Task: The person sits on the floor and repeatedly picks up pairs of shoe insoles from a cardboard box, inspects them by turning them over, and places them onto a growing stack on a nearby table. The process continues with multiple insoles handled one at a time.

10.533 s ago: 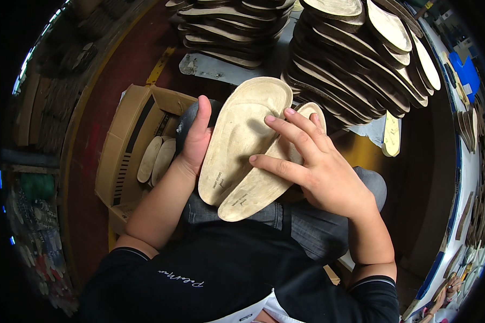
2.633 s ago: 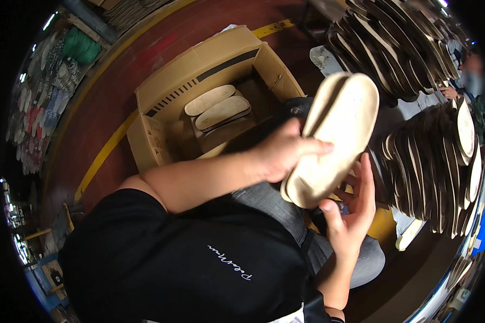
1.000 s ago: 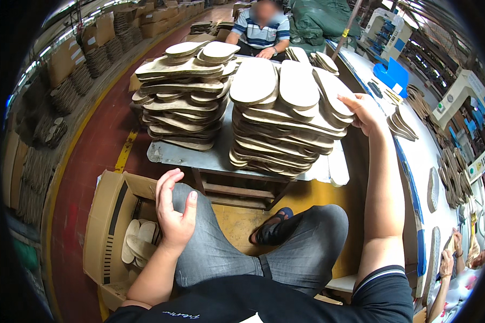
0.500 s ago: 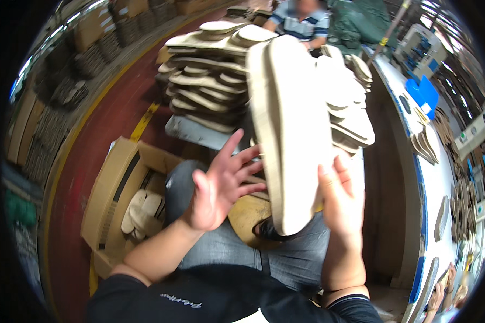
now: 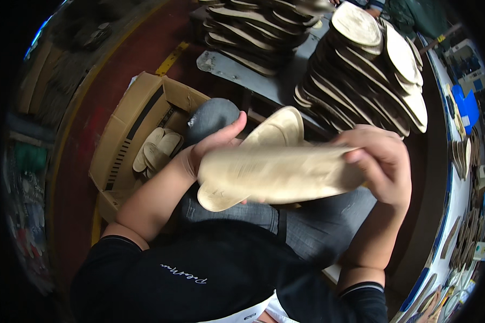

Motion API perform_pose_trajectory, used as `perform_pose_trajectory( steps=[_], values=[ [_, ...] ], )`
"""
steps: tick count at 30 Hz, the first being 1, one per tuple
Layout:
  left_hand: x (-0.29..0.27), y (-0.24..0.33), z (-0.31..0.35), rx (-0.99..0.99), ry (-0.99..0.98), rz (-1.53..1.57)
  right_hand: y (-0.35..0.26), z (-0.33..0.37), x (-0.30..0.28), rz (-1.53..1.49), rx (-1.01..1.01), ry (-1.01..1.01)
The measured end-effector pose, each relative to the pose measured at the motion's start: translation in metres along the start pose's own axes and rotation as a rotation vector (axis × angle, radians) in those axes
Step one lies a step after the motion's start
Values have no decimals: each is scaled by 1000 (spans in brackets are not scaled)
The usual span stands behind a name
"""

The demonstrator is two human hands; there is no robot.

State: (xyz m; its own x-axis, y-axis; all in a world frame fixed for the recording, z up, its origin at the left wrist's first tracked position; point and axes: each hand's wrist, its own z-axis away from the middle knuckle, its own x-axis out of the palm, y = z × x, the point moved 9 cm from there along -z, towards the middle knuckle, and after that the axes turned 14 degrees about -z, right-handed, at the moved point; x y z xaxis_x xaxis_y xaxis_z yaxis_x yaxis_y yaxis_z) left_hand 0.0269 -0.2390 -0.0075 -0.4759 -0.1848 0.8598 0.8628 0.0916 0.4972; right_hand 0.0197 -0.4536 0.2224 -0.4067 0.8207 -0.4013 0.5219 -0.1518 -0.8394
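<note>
Two cream shoe soles cross each other above my lap. The upper sole (image 5: 280, 172) is blurred by motion and lies nearly crosswise. My right hand (image 5: 380, 161) grips its right end, thumb on top. Slanting beneath it is the lower sole (image 5: 277, 126), with one rounded end pointing up and the other down to the left. My left hand (image 5: 221, 139) supports the soles from the left, thumb raised. Its other fingers are mostly hidden under them, and one fingertip shows below.
Ahead, a grey bench (image 5: 242, 75) bears a left pile of soles (image 5: 248, 37) and a right pile (image 5: 355, 75). An open carton (image 5: 126, 118) at my left contains several soles (image 5: 155, 156). Along the right runs a white worktable (image 5: 446, 212). Part of another person shows at the top.
My right hand has swung the upright sole down to lie crosswise. My left hand, spread and free before, now supports the soles. The view has tilted, and the piles sit higher and farther right.
</note>
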Motion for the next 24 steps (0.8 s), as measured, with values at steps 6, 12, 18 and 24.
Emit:
perform_pose_trajectory(
  steps=[6,12,18,24],
  values=[
    [10,-37,-10,-336,37,-239,40,-33,78,2,-17,-376],
    [7,-4,-8,16,137,25,67,-16,35,-122,269,-26],
    [2,34,14,747,359,125,92,17,58,-674,409,519],
    [-6,9,11,621,599,-99,100,16,120,174,438,442]
  ],
)
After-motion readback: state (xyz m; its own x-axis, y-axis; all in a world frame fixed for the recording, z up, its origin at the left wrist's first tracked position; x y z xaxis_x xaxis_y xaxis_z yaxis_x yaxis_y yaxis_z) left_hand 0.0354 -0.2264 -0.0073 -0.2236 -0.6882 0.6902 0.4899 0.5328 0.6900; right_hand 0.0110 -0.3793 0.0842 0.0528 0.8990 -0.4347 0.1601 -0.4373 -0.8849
